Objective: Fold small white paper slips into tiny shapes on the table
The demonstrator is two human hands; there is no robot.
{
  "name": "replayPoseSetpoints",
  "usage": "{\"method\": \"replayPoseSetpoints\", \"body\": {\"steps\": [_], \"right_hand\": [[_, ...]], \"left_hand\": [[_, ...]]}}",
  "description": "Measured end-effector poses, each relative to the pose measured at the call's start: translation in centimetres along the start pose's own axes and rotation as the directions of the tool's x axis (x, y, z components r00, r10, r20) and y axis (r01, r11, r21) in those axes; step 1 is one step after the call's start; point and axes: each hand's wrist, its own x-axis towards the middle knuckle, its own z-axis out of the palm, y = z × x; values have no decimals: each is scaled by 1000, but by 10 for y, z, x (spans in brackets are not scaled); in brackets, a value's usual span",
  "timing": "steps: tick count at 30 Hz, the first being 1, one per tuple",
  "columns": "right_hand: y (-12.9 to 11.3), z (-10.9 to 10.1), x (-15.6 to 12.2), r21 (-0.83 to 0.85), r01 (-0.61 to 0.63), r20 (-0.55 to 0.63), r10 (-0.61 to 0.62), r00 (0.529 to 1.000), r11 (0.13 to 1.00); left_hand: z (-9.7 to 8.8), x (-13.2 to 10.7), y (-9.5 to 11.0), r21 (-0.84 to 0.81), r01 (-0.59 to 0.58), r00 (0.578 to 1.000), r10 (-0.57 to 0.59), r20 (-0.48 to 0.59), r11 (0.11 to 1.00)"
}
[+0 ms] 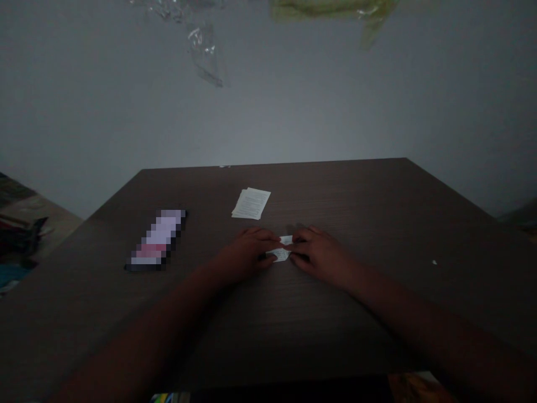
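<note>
I see a dark brown table (335, 193) with faint grain, a phone (157, 240) lying slantwise toward its left side, a stack of printed sheets (253, 202) beyond the middle, a folded paper (280, 256) nearer, and a white scrap (434, 262) off right.

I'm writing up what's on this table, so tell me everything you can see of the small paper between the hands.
The small paper is white and looks thin, with dark print too small to read. It sits at or just above the brown table, between the left hand and right hand. Their fingers touch it and cover its middle, leaving one part visible beyond them and one nearer. Whether it is folded can't be told.
</note>
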Motion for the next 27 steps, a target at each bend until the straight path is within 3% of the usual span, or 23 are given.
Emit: {"method": "replayPoseSetpoints", "body": {"steps": [9, 18, 27], "right_hand": [[-2, 18, 6, 3, -100, -146, 99, 984, 995], [29, 24, 16, 9, -246, -271, 240, 932, 969], [29, 11, 12, 193, -212, -302, 263, 916, 958]], "left_hand": [[1, 0, 0, 16, 2, 1000, -2, -19, 1000], [2, 0, -1, 10, -1, 1000, 2, -18, 1000], [-4, -5, -2, -32, -23, 1000, 23, 4, 999]]}}
